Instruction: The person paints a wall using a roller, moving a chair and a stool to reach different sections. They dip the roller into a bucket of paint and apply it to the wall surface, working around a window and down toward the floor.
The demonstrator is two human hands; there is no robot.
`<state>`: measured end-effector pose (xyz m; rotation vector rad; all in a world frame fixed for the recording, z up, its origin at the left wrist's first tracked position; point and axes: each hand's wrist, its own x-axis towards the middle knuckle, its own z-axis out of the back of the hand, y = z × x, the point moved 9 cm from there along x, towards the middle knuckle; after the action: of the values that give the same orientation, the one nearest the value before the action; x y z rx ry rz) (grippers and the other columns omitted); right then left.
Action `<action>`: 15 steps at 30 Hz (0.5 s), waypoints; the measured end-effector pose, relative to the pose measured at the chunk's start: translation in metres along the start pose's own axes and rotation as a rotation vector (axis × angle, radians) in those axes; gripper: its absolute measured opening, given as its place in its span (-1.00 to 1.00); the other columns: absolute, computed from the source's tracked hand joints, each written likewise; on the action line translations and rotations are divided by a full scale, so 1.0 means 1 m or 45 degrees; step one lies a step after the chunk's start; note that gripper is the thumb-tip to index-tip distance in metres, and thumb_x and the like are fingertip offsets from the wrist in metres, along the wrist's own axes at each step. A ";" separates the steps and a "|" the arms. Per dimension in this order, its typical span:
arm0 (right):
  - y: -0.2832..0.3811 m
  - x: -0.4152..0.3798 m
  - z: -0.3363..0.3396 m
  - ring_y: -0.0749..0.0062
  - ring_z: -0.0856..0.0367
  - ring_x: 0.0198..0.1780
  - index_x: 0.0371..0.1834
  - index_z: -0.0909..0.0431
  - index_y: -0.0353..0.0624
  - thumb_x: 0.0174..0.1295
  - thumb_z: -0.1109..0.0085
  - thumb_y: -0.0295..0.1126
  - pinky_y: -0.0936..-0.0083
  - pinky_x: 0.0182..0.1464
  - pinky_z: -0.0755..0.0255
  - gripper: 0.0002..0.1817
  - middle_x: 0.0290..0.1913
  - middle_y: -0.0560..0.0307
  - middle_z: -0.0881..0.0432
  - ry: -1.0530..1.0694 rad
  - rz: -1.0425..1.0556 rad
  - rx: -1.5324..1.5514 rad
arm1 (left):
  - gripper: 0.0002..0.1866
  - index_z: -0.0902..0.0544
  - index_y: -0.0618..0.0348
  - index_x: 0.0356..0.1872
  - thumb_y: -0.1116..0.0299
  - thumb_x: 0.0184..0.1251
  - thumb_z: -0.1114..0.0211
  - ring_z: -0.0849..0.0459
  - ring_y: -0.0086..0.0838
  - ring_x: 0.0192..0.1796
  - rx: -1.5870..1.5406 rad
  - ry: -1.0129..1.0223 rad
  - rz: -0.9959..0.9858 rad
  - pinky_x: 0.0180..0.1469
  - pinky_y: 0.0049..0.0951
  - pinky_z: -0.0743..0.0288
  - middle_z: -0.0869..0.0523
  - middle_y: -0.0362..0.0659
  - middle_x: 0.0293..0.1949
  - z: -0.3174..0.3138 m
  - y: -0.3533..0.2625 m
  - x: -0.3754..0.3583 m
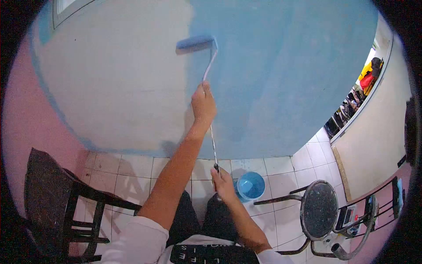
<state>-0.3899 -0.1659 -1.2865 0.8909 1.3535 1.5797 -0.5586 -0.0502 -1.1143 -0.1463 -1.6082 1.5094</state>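
A paint roller (195, 45) with a bluish sleeve is at the wall (272, 79), over the border between its blue-painted right part and its pale left part. My left hand (204, 103) is closed round the upper part of the roller's long thin rod. Lower down, my right hand (223, 182) grips the dark handle at the rod's bottom end. Just right of that hand, a light-blue bucket (250, 186) with blue paint inside stands on the tiled floor.
A dark wooden chair (83, 193) stands at left, a round-seated metal stool (319, 209) at right. Beyond the stool are metal bars and a small device (349, 215). A doorway at right shows piled items (351, 105). A window frame (61, 13) is upper left.
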 end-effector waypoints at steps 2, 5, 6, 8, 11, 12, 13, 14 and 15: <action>-0.029 -0.023 0.014 0.59 -0.37 -0.63 -0.16 -0.39 -0.24 0.30 -0.02 -0.16 0.61 -0.58 -0.28 -0.68 -0.60 0.23 -0.39 0.090 -0.102 0.095 | -0.60 -0.44 0.26 -0.31 0.10 0.46 0.16 -0.43 -0.27 -0.52 -0.218 -0.025 0.029 -0.43 -0.25 -0.31 -0.49 -0.07 -0.52 -0.015 0.018 -0.013; -0.072 -0.087 0.034 0.56 -0.42 -0.58 -0.03 -0.31 -0.22 0.24 -0.10 -0.34 0.61 -0.53 -0.35 -0.69 -0.50 0.24 -0.45 0.226 -0.314 0.409 | -0.61 -0.44 0.11 -0.29 -0.01 0.44 0.13 -0.39 -0.55 -0.53 -0.743 0.227 0.575 -0.56 -0.53 -0.27 -0.50 -0.21 -0.46 -0.067 0.088 -0.099; -0.075 -0.109 0.047 0.57 -0.44 -0.58 -0.11 -0.32 -0.19 0.22 -0.13 -0.41 0.63 -0.54 -0.35 -0.75 -0.54 0.27 -0.46 0.143 -0.389 0.383 | -0.61 -0.44 0.10 -0.29 -0.04 0.43 0.12 -0.39 -0.59 -0.57 -0.811 0.258 0.650 -0.61 -0.57 -0.27 -0.49 -0.23 -0.51 -0.084 0.116 -0.134; -0.131 -0.153 0.088 0.53 -0.50 -0.53 -0.06 -0.34 -0.24 0.14 -0.19 -0.48 0.60 -0.52 -0.38 -0.68 -0.55 0.20 -0.47 -0.090 -0.533 0.132 | -0.60 -0.42 0.10 -0.33 -0.04 0.42 0.11 -0.36 -0.61 -0.68 -0.902 0.385 0.774 -0.70 -0.58 -0.25 -0.41 -0.29 -0.64 -0.108 0.147 -0.199; -0.147 -0.180 0.148 0.27 -0.56 -0.47 -0.07 -0.41 -0.22 0.09 -0.24 -0.43 0.39 -0.44 -0.41 -0.66 -0.50 0.04 -0.53 -0.377 -0.312 -0.821 | -0.57 -0.39 0.10 -0.42 -0.08 0.39 0.07 -0.35 -0.55 -0.80 -0.983 0.457 1.199 -0.77 -0.52 -0.26 -0.30 -0.31 -0.79 -0.136 0.170 -0.269; -0.148 -0.185 0.161 0.15 -0.58 -0.42 -0.07 -0.44 -0.21 0.10 -0.22 -0.37 0.32 -0.39 -0.43 -0.67 -0.45 -0.01 -0.57 -0.474 -0.389 -0.993 | -0.57 -0.40 0.09 -0.44 -0.08 0.39 0.07 -0.34 -0.55 -0.79 -0.970 0.438 1.269 -0.77 -0.53 -0.25 -0.30 -0.31 -0.78 -0.142 0.180 -0.284; -0.146 -0.189 0.174 0.02 -0.59 -0.37 -0.07 -0.47 -0.19 0.12 -0.21 -0.31 0.24 -0.35 -0.44 -0.67 -0.41 -0.07 -0.60 -0.571 -0.460 -1.168 | -0.58 -0.40 0.08 -0.45 -0.07 0.39 0.06 -0.34 -0.55 -0.79 -0.960 0.417 1.336 -0.76 -0.53 -0.25 -0.30 -0.30 -0.78 -0.153 0.198 -0.299; -0.154 -0.183 0.174 0.01 -0.59 -0.38 -0.13 -0.48 -0.20 0.14 -0.18 -0.25 0.23 -0.35 -0.44 -0.68 -0.42 -0.07 -0.60 -0.449 -0.531 -1.189 | -0.58 -0.40 0.07 -0.46 -0.07 0.39 0.06 -0.33 -0.54 -0.79 -0.950 0.396 1.401 -0.76 -0.53 -0.25 -0.30 -0.30 -0.78 -0.161 0.209 -0.307; -0.162 -0.173 0.176 -0.01 -0.58 -0.39 -0.19 -0.50 -0.21 0.16 -0.16 -0.18 0.21 -0.35 -0.43 -0.68 -0.42 -0.07 -0.60 -0.328 -0.597 -1.207 | -0.59 -0.39 0.06 -0.50 -0.03 0.41 0.08 -0.30 -0.54 -0.80 -0.974 0.320 1.411 -0.77 -0.52 -0.23 -0.30 -0.29 -0.78 -0.165 0.221 -0.310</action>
<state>-0.1391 -0.2499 -1.4168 0.1534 0.4518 1.4218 -0.3719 -0.0666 -1.4842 -1.8078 -1.8927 1.3849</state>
